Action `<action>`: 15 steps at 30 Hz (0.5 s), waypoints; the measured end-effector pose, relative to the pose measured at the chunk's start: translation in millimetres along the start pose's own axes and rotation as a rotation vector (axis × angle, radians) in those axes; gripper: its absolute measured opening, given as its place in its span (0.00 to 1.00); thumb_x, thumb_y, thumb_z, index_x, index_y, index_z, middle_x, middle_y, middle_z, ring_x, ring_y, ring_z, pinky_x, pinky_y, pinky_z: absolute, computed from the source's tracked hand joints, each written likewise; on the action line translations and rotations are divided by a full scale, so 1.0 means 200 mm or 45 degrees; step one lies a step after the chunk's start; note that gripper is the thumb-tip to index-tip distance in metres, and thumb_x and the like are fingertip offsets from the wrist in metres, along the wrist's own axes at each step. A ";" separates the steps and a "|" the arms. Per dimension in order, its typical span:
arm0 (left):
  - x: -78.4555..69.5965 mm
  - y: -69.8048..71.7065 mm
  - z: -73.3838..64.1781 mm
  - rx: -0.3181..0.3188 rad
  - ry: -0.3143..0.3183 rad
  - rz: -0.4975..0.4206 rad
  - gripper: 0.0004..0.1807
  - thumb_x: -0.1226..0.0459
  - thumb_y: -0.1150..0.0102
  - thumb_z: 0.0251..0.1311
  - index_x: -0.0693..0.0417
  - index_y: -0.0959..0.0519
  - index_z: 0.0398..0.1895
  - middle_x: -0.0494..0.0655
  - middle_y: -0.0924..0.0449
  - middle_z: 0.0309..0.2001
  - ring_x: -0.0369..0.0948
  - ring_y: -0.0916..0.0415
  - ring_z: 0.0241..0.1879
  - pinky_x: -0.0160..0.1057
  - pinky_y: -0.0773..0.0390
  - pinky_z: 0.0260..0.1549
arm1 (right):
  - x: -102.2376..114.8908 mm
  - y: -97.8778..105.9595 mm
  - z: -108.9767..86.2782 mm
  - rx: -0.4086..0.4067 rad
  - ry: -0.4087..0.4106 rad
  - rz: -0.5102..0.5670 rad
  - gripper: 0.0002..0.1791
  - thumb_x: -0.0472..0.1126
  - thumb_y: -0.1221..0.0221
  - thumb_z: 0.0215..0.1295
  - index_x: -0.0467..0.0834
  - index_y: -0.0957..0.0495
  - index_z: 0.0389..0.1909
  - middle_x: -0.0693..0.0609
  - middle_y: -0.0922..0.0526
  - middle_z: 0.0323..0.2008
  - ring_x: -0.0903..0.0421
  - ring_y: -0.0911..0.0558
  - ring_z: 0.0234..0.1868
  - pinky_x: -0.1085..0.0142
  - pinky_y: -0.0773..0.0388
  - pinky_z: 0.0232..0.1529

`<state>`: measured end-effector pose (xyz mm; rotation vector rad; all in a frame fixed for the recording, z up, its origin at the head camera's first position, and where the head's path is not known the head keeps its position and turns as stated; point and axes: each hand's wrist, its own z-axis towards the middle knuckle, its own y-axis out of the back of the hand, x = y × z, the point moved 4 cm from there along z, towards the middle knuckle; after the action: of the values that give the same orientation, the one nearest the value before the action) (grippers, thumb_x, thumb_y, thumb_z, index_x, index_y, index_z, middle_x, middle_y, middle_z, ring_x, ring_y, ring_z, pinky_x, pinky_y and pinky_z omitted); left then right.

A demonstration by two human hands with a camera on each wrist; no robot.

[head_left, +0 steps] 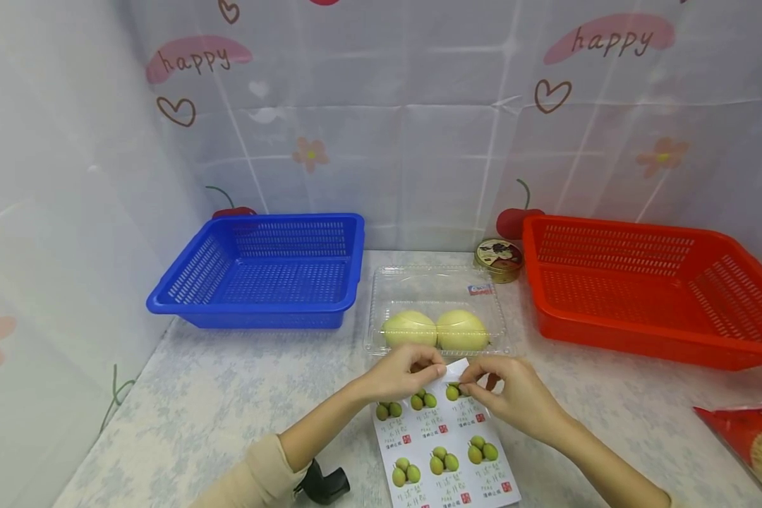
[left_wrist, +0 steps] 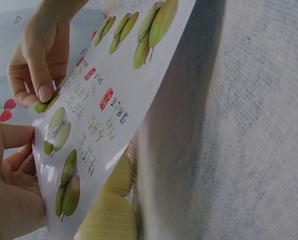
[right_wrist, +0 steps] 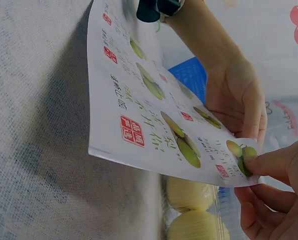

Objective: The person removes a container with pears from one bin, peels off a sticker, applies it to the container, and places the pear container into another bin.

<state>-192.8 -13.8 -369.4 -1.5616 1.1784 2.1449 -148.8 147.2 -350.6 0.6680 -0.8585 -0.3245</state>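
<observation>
A sheet of pear-printed stickers (head_left: 446, 451) is held raised and tilted off the table, its far edge toward the container. My left hand (head_left: 406, 370) pinches the sheet's far edge between thumb and fingers. Beside it, my right hand (head_left: 514, 391) pinches the top right corner, its thumb on a printed pear picture in the right wrist view. Between the hands a small white flap (head_left: 457, 368) is folded back. Just beyond stands a clear plastic container (head_left: 434, 282) with two pale yellow-green fruits (head_left: 462, 330), partly seen below the sheet in both wrist views.
A blue basket (head_left: 248, 308) stands at the back left, a red basket (head_left: 660, 346) at the right. A round tin (head_left: 498, 257) sits behind the container. At the right edge lies a red bag (head_left: 746, 437); a black object (head_left: 324, 485) is near the left sleeve.
</observation>
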 end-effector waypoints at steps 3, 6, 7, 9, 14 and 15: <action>-0.01 0.01 0.00 -0.012 0.021 -0.002 0.09 0.69 0.51 0.65 0.65 0.21 0.33 0.49 0.22 0.27 0.29 0.31 0.24 0.26 0.29 0.26 | 0.01 0.01 0.00 -0.019 0.048 -0.038 0.14 0.26 0.33 0.47 0.49 0.19 0.26 0.61 0.18 0.28 0.68 0.25 0.28 0.71 0.25 0.27; -0.02 0.01 -0.01 -0.015 0.030 -0.004 0.08 0.69 0.50 0.64 0.65 0.21 0.33 0.49 0.21 0.28 0.29 0.30 0.24 0.26 0.28 0.27 | 0.02 0.01 0.00 -0.033 0.083 -0.096 0.14 0.27 0.31 0.46 0.50 0.20 0.26 0.60 0.19 0.32 0.65 0.24 0.30 0.71 0.25 0.28; -0.02 0.01 -0.01 -0.013 0.029 -0.004 0.08 0.70 0.49 0.64 0.65 0.21 0.33 0.50 0.21 0.28 0.29 0.30 0.24 0.26 0.28 0.27 | 0.03 0.01 0.00 -0.036 0.093 -0.115 0.14 0.27 0.31 0.46 0.50 0.21 0.27 0.58 0.19 0.34 0.64 0.23 0.31 0.70 0.24 0.28; -0.02 0.01 -0.01 -0.007 0.025 -0.008 0.07 0.70 0.48 0.63 0.66 0.22 0.33 0.50 0.21 0.28 0.29 0.30 0.24 0.26 0.28 0.26 | 0.03 0.01 0.00 -0.038 0.104 -0.146 0.15 0.27 0.31 0.44 0.50 0.21 0.26 0.53 0.19 0.39 0.60 0.21 0.34 0.68 0.23 0.30; 0.00 0.01 -0.01 -0.024 -0.003 0.006 0.06 0.71 0.48 0.62 0.66 0.21 0.35 0.52 0.20 0.30 0.27 0.28 0.25 0.27 0.25 0.30 | 0.03 0.03 0.00 -0.045 0.101 -0.228 0.16 0.28 0.29 0.42 0.51 0.21 0.24 0.47 0.21 0.48 0.51 0.21 0.45 0.56 0.21 0.40; 0.00 0.01 -0.01 -0.033 -0.010 0.014 0.06 0.71 0.47 0.62 0.65 0.21 0.35 0.52 0.19 0.30 0.27 0.28 0.26 0.27 0.24 0.32 | 0.03 0.03 0.00 -0.042 0.100 -0.242 0.16 0.28 0.29 0.42 0.52 0.21 0.24 0.47 0.22 0.49 0.51 0.22 0.46 0.53 0.21 0.42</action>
<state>-193.3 -16.7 -368.8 -1.5598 1.1640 2.1790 -145.0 148.7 -342.7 0.7283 -0.7151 -0.4794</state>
